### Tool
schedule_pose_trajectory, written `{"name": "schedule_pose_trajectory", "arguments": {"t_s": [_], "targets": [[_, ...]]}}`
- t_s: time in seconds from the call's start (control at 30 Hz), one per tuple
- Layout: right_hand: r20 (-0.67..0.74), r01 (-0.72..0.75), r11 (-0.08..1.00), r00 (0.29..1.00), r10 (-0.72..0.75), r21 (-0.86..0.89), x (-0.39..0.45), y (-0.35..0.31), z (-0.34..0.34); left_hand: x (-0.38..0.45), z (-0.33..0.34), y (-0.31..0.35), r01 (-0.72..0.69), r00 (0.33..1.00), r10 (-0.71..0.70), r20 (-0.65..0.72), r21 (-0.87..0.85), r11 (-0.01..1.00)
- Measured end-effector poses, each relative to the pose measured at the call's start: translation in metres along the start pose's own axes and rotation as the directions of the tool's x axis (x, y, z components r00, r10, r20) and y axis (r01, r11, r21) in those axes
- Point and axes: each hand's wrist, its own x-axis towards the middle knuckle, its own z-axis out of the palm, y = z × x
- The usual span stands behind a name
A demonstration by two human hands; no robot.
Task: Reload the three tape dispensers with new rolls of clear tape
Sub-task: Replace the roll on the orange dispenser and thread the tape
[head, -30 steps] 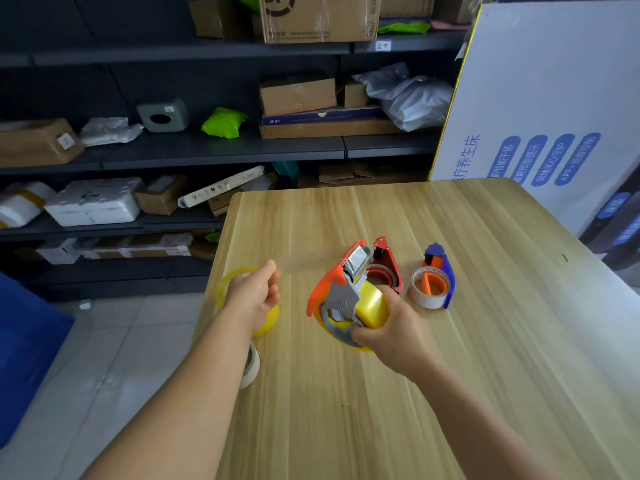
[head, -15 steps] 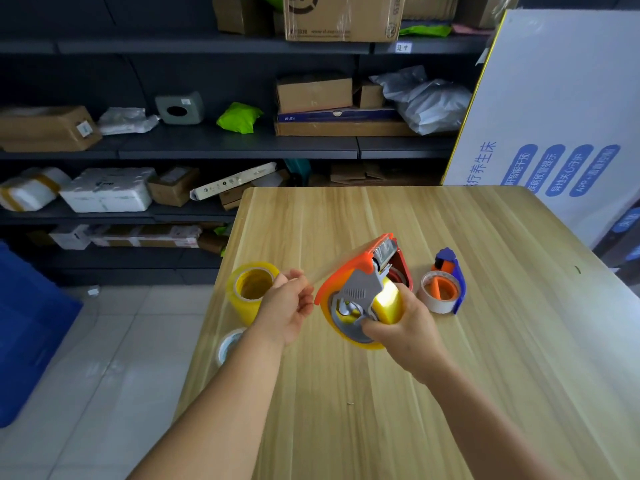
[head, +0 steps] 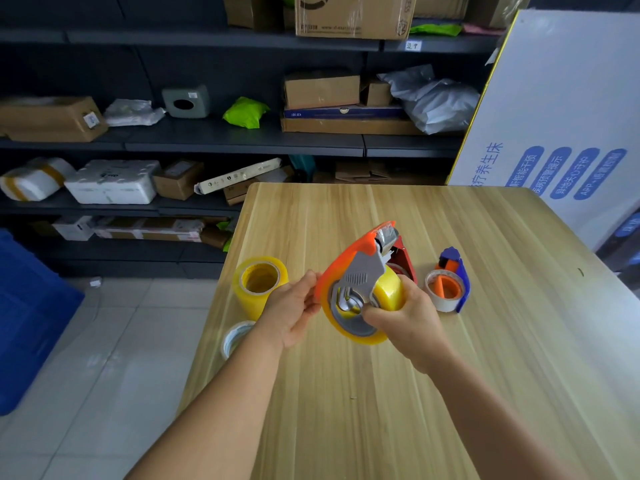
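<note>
My right hand (head: 405,320) grips an orange and grey tape dispenser (head: 360,268) above the wooden table (head: 433,393), with a yellowish clear tape roll (head: 389,294) mounted in it. My left hand (head: 294,311) is at the dispenser's left rim, its thumb and fingers pinching the loose tape end there. Behind the held dispenser, a red dispenser (head: 404,259) lies on the table. A blue dispenser (head: 453,271) with an orange hub and a thin whitish roll lies to the right. A full yellowish tape roll (head: 259,284) stands near the table's left edge.
A thin, nearly used roll (head: 235,337) lies at the table's left edge, partly under my left forearm. Dark shelves (head: 207,140) with boxes and parcels stand behind the table. A white printed board (head: 561,109) leans at the right. A blue bin (head: 31,306) sits on the floor at left.
My left hand, which held the tape end stretched out to the left, has come back right to the dispenser's rim. The dispenser has tilted slightly in my right hand.
</note>
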Motion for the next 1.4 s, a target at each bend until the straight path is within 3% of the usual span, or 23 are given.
{"name": "schedule_pose_trajectory", "arguments": {"t_s": [0.13, 0.4, 0.63, 0.83, 1.03, 1.2, 1.4], "targets": [[0.002, -0.013, 0.999, 1.0, 0.013, 0.04, 0.001, -0.009, 0.0, -0.001, -0.008, -0.003, -0.027, 0.997, 0.024, 0.079, 0.034, 0.999], [0.012, -0.063, 0.989, 0.998, 0.062, 0.132, -0.002, -0.035, 0.012, -0.019, -0.014, -0.011, -0.084, 0.993, 0.091, 0.073, -0.097, 0.992], [0.018, -0.138, 0.964, 0.99, 0.138, 0.226, -0.013, -0.052, 0.024, -0.03, -0.026, -0.02, -0.285, 0.958, 0.284, 0.03, 0.15, 0.947], [0.056, -0.167, 0.934, 0.986, 0.158, 0.317, -0.03, -0.063, 0.038, -0.049, -0.034, -0.041, -0.288, 0.947, 0.309, -0.087, 0.196, 0.937], [0.041, -0.222, 0.916, 0.974, 0.221, 0.333, -0.045, -0.057, 0.059, -0.068, -0.041, -0.072, -0.097, 0.988, 0.097, -0.123, 0.008, 0.995], [0.073, -0.278, 0.903, 0.96, 0.269, 0.327, -0.054, -0.045, 0.07, -0.091, -0.044, -0.089, -0.024, 0.978, 0.014, -0.208, -0.047, 0.999], [0.099, -0.345, 0.89, 0.939, 0.331, 0.299, -0.054, -0.026, 0.079, -0.119, -0.043, -0.118, 0.106, 0.982, -0.133, -0.131, -0.198, 0.975]]}}
